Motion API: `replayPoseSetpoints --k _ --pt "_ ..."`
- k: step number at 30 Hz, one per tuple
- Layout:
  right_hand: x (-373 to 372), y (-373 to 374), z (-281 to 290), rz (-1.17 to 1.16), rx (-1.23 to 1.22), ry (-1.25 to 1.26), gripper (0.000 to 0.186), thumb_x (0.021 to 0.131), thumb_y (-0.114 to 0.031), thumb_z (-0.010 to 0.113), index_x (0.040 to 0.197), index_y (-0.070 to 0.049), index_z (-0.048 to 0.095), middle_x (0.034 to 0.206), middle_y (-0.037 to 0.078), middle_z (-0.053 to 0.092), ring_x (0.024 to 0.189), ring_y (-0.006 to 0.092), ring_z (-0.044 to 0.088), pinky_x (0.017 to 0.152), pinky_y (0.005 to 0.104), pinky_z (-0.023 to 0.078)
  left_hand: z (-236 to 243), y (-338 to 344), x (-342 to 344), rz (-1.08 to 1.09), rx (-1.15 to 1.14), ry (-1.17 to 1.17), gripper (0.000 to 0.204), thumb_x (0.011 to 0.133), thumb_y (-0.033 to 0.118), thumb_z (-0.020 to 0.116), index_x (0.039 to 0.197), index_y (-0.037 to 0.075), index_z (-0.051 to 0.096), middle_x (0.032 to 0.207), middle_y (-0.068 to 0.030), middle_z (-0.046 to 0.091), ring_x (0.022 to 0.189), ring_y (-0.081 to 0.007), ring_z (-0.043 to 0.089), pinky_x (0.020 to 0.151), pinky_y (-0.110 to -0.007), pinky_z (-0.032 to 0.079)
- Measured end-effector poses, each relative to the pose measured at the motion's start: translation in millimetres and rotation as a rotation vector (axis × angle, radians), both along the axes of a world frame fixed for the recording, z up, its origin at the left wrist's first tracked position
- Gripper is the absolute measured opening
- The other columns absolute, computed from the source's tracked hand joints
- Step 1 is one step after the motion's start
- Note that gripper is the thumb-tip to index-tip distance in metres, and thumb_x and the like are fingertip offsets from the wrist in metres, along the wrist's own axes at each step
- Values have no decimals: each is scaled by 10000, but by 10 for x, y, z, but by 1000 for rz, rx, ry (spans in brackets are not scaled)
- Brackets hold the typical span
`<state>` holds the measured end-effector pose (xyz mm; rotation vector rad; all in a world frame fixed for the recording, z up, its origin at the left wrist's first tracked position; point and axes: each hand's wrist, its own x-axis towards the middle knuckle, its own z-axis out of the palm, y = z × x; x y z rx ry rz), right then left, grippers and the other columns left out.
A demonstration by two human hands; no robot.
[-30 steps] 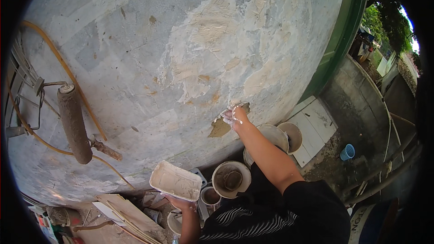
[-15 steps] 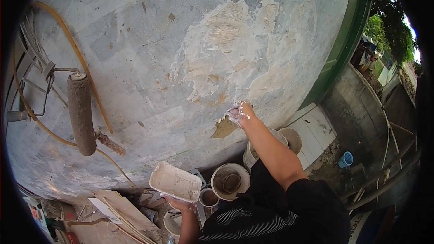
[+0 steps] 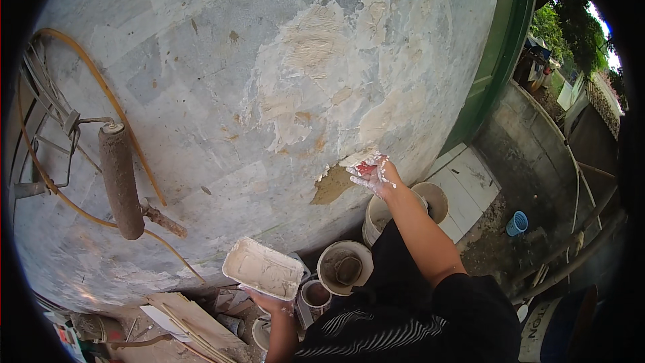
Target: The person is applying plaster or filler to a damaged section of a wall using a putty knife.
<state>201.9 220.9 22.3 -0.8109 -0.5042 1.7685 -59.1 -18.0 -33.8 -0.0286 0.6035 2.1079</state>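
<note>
My left hand point(image 3: 270, 302) grips a white rectangular tub point(image 3: 263, 269) from below; a pale, creamy filler coats its inside. At the wall point(image 3: 195, 107), my right hand point(image 3: 381, 178), spattered with white paste, is closed round the red handle of a putty knife point(image 3: 365, 167). Its blade lies close against the wall and is partly hidden by paste and fingers. Just left of and below that hand is a bare brownish patch point(image 3: 329, 187) with a rim of white paste. Above it spreads an uneven area of cream filler point(image 3: 316, 47).
A grey-caked paint roller point(image 3: 121, 181) and a yellow-brown hose point(image 3: 111, 87) hang on the left. Several buckets stand below, including a white bucket point(image 3: 344, 265). Boards point(image 3: 195, 326) lean at lower left. A green door frame point(image 3: 484, 81) and blue plastic basket point(image 3: 517, 223) are on the right.
My right hand has shifted slightly right and turned, so the red handle now shows. White paste edges more of the bare patch's top. The tub stays in my left hand; the view has shifted a little.
</note>
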Motion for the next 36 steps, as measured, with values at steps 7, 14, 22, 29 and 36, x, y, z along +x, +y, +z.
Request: replayPoseSetpoints --k 7,14,22,29,36 --pt "-23 353 -723 -67 -183 -98 244 821 -199 383 989 -28 431 918 165 552 900 335 552 830 508 389 -9 -34 -118 -49 153 4 659 826 590 228 1311 144 258 1302 -93 339 1124 -336 400 908 -493 356" --pt "-348 794 -559 -99 -225 -74 350 792 -199 394 1007 73 439 1115 290 440 1089 423 401 933 515 295 -164 -61 -235 -29 142 111 642 841 564 238 1304 119 267 1291 -108 348 1109 -334 416 901 -465 377" --pt "-374 905 -529 -107 -273 -55 366 756 -143 453 1031 96 425 1104 326 421 1063 489 378 913 549 322 -31 -76 -236 50 38 23 658 833 582 235 1302 122 275 1295 -101 346 1124 -329 401 918 -458 361" --pt "-333 798 -390 -70 -228 -13 341 760 -140 419 951 142 422 1025 335 430 1018 494 407 905 546 328 -43 -108 -235 56 61 5 653 835 579 236 1305 128 270 1305 -96 335 1128 -328 399 917 -459 363" --pt "-35 861 -227 -130 -48 7 331 793 -211 424 878 108 452 930 304 491 953 448 479 853 528 391 -89 -58 -167 -3 153 42 650 837 576 230 1309 130 258 1309 -100 328 1132 -332 395 916 -473 361"
